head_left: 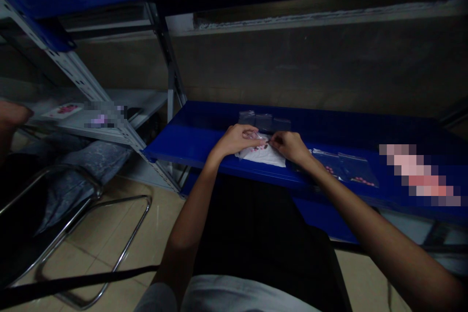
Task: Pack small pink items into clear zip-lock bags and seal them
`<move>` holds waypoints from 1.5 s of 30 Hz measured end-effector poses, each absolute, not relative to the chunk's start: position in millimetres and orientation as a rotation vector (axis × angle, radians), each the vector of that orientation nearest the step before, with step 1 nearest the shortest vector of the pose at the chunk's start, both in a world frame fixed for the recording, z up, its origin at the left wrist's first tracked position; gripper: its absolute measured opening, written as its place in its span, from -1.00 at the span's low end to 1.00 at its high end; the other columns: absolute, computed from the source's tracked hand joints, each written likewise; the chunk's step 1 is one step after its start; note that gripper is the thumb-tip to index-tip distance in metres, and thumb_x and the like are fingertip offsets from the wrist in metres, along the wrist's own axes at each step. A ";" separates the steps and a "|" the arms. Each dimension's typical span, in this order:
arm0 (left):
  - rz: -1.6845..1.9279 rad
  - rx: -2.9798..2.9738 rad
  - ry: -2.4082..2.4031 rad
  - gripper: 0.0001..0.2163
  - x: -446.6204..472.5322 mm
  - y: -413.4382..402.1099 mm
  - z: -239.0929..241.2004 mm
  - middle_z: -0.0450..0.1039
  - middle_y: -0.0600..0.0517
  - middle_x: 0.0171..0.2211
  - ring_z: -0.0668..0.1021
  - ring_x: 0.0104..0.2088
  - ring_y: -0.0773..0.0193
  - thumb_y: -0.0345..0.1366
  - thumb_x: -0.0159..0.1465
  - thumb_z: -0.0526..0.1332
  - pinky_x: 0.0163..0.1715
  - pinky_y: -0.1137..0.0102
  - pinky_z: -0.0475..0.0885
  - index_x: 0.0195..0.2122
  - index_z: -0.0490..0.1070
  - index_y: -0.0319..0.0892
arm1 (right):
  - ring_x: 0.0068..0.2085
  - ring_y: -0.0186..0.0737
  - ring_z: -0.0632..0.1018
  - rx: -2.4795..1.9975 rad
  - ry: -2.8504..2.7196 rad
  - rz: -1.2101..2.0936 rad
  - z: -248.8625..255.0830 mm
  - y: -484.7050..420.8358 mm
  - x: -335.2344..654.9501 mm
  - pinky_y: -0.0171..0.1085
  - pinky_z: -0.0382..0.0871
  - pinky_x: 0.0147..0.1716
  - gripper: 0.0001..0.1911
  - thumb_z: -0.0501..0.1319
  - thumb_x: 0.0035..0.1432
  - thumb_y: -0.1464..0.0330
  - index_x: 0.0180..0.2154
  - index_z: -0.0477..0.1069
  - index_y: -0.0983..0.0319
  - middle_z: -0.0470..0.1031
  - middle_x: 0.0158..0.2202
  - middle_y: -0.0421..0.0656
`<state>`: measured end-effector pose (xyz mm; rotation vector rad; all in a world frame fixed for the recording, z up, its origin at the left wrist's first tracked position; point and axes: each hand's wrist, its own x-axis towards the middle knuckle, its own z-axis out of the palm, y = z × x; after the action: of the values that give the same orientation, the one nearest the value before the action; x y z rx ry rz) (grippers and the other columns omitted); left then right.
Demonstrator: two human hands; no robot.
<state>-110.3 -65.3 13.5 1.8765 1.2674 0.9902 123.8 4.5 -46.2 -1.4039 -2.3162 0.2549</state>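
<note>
A white cloth or tissue point(268, 157) lies at the shelf's front edge, with small pink and dark beads point(260, 147) on or just above it. My left hand point(236, 139) is at the cloth's left side, thumb and fingers closed near the beads. Something clear, perhaps plastic, shows by its fingertips, too small to make out. From the right, my right hand point(291, 146) comes in with its fingertips pinched beside the beads. Whatever is in that pinch is hidden. Behind my hands lie several clear zip bags point(263, 121).
On the blue shelf point(193, 129), a zip bag point(358, 169) with pink beads lies right of my right arm, another beside it. A blurred-out patch covers something pink further right. A metal upright point(91, 87) stands left, near a person's hand point(13, 112) and a chair frame point(126, 248).
</note>
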 end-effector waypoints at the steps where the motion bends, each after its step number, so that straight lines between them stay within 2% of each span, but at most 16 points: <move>1: 0.991 1.875 1.266 -0.47 -110.4 -65.0 13.0 0.64 -0.21 -0.13 0.66 -0.16 0.13 -0.07 0.08 0.50 -0.10 0.26 0.55 0.00 0.58 -0.31 | -0.30 -0.13 0.60 -1.424 -2.319 0.247 -45.9 4.5 123.6 -0.29 0.30 -0.31 -0.83 0.24 0.21 0.41 -0.23 0.62 0.21 0.66 -0.29 -0.03; 9: 0.997 1.872 1.258 -0.51 -111.2 -64.6 11.0 0.65 -0.17 -0.15 0.66 -0.17 0.16 -0.09 0.09 0.50 -0.09 0.27 0.55 -0.03 0.59 -0.27 | -0.26 -0.10 0.62 -1.460 -2.331 0.246 -44.7 3.9 122.4 -0.28 0.30 -0.30 -0.80 0.22 0.24 0.40 -0.21 0.64 0.23 0.67 -0.27 0.00; 13: 0.985 1.870 1.265 -0.49 -110.9 -62.6 7.2 0.64 -0.18 -0.13 0.66 -0.16 0.16 -0.08 0.07 0.50 -0.09 0.27 0.55 -0.02 0.59 -0.26 | -0.28 -0.11 0.62 -1.406 -2.303 0.283 -43.1 2.7 125.8 -0.28 0.29 -0.30 -0.82 0.22 0.23 0.42 -0.27 0.63 0.23 0.67 -0.30 -0.02; 17: 0.976 1.871 1.248 -0.47 -105.1 -62.6 4.3 0.64 -0.19 -0.14 0.65 -0.16 0.16 -0.08 0.06 0.51 -0.09 0.26 0.54 0.00 0.58 -0.29 | -0.33 -0.13 0.59 -1.336 -2.089 0.534 -32.4 -8.8 132.0 -0.27 0.31 -0.30 -0.85 0.27 0.20 0.31 -0.32 0.59 0.23 0.64 -0.36 -0.07; 20: 0.947 1.891 1.192 -0.50 -95.2 -66.5 6.0 0.64 -0.16 -0.18 0.64 -0.19 0.17 -0.08 0.09 0.49 -0.11 0.27 0.53 -0.01 0.59 -0.29 | -0.30 -0.13 0.57 -1.156 -1.907 0.843 -20.0 -27.0 134.1 -0.23 0.36 -0.28 -0.73 0.31 0.18 0.14 -0.31 0.56 0.22 0.63 -0.32 -0.07; 23: 0.900 1.908 1.097 -0.55 -83.8 -71.9 9.9 0.65 -0.12 -0.21 0.64 -0.20 0.19 -0.11 0.12 0.47 -0.13 0.30 0.52 -0.02 0.59 -0.28 | -0.29 -0.14 0.56 -1.031 -1.810 1.014 -8.4 -47.3 132.4 -0.22 0.38 -0.27 -0.63 0.36 0.10 0.03 -0.31 0.56 0.21 0.61 -0.31 -0.09; 28: 0.872 1.876 0.953 -0.60 -72.4 -76.9 13.7 0.66 -0.11 -0.17 0.65 -0.20 0.22 -0.23 0.14 0.46 -0.12 0.33 0.51 -0.01 0.58 -0.28 | -0.39 -0.22 0.47 -1.063 -1.769 1.091 5.1 -67.9 128.0 -0.27 0.28 -0.40 -0.63 0.41 0.03 0.03 -0.37 0.54 0.22 0.51 -0.44 -0.16; 31: 0.873 1.866 0.923 -0.60 -70.9 -77.2 13.8 0.66 -0.11 -0.17 0.65 -0.20 0.23 -0.23 0.15 0.45 -0.14 0.35 0.51 -0.01 0.58 -0.28 | -0.47 -0.29 0.37 -1.079 -1.726 1.162 8.9 -72.3 128.7 -0.30 0.16 -0.49 -0.61 0.43 0.00 0.03 -0.38 0.53 0.24 0.43 -0.51 -0.21; 35: 0.875 1.859 0.951 -0.58 -70.6 -77.9 14.8 0.66 -0.12 -0.18 0.65 -0.20 0.23 -0.22 0.14 0.47 -0.14 0.35 0.51 -0.01 0.58 -0.28 | -0.55 -0.38 0.20 -1.090 -1.681 1.228 9.3 -77.2 132.9 -0.30 -0.01 -0.56 -0.56 0.40 0.03 -0.01 -0.35 0.54 0.25 0.32 -0.56 -0.26; 38: 0.896 1.880 1.000 -0.56 -70.3 -79.4 16.4 0.66 -0.14 -0.18 0.65 -0.20 0.22 -0.20 0.13 0.48 -0.12 0.33 0.52 0.00 0.57 -0.29 | -0.56 -0.38 0.16 -1.082 -1.662 1.273 10.6 -84.5 134.3 -0.30 -0.06 -0.57 -0.55 0.34 0.11 -0.04 -0.28 0.54 0.23 0.25 -0.56 -0.28; 41: 0.910 1.890 1.025 -0.56 -71.0 -80.6 18.2 0.65 -0.15 -0.19 0.65 -0.20 0.22 -0.19 0.15 0.46 -0.12 0.33 0.52 0.00 0.57 -0.31 | -0.54 -0.36 0.21 -1.063 -1.661 1.279 12.1 -90.3 134.8 -0.31 0.00 -0.57 -0.57 0.29 0.18 -0.04 -0.18 0.54 0.19 0.24 -0.53 -0.28; 45: 0.929 1.938 1.121 -0.53 -78.2 -79.0 19.8 0.65 -0.14 -0.20 0.64 -0.22 0.22 -0.13 0.15 0.46 -0.12 0.32 0.53 0.02 0.57 -0.31 | -0.50 -0.29 0.34 -1.107 -1.746 1.064 1.3 -77.1 141.4 -0.29 0.16 -0.52 -0.59 0.25 0.24 0.02 -0.06 0.51 0.17 0.41 -0.45 -0.22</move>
<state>-78.2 -79.0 19.8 1.9379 1.1214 0.9294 141.4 -77.1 1.3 -1.1072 -1.7455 1.0638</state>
